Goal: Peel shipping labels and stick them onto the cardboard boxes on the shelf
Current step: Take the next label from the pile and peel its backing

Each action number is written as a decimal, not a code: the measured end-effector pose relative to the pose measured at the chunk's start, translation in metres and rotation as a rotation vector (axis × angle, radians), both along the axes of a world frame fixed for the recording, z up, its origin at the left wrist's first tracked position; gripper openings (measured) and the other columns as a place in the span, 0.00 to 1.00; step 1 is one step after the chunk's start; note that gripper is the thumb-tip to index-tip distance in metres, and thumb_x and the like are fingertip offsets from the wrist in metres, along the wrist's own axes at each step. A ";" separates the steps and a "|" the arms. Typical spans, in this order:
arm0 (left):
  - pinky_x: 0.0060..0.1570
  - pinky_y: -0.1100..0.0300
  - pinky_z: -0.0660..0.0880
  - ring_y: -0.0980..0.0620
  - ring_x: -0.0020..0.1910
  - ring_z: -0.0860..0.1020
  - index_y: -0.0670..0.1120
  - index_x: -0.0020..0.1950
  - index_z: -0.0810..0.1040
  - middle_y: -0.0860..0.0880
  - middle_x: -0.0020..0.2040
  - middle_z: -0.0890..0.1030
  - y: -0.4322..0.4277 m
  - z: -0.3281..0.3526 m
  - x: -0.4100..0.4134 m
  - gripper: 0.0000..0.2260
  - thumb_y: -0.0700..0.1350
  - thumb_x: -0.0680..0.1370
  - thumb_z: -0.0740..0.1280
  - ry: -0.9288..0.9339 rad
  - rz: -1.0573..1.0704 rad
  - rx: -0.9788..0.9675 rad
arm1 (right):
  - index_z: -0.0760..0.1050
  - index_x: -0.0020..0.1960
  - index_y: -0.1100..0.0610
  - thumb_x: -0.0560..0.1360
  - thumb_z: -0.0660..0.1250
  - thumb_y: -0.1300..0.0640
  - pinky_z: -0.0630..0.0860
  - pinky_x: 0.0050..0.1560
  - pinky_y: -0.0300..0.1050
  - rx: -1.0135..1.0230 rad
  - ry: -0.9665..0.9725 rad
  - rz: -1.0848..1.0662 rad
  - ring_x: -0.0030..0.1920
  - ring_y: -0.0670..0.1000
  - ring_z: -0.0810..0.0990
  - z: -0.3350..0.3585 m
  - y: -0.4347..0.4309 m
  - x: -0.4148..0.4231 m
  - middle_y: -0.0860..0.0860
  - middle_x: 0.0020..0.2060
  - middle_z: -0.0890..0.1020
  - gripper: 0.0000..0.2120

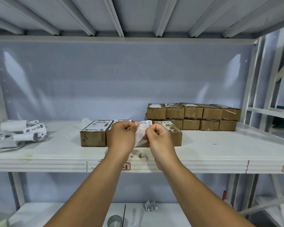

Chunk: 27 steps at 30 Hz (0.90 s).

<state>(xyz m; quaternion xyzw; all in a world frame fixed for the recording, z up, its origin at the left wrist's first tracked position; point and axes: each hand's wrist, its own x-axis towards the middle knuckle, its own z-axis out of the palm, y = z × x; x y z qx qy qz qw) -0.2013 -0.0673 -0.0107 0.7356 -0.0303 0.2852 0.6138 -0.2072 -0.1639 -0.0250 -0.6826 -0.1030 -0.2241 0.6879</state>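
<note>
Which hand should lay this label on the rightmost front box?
Right, probably. The right hand pinches the label and sits just in front of that box; the left hand also pinches it, but farther left.

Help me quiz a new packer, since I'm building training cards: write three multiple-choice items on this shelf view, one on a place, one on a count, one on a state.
1. Where does the loose paper pile lie?
A. at the left end of the shelf
B. in a bin
C. on the floor

2. How many boxes form the top layer of the back stack?
A. three
B. five
C. eight

3. What are the left hand and right hand doing?
A. lying flat on the shelf
B. hanging idle
C. both pinching one label

Answers:
1 A, the papers sit far left of all the boxes.
2 B, five box fronts show side by side.
3 C, curled fingers of both hands grip the white sheet between them.
</note>
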 end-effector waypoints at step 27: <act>0.55 0.43 0.76 0.41 0.48 0.81 0.47 0.38 0.83 0.43 0.42 0.84 0.012 0.008 -0.008 0.07 0.49 0.72 0.71 -0.079 -0.286 -0.180 | 0.71 0.45 0.66 0.80 0.61 0.55 0.71 0.47 0.52 -0.140 -0.039 0.379 0.42 0.54 0.74 0.022 -0.006 0.016 0.58 0.39 0.76 0.13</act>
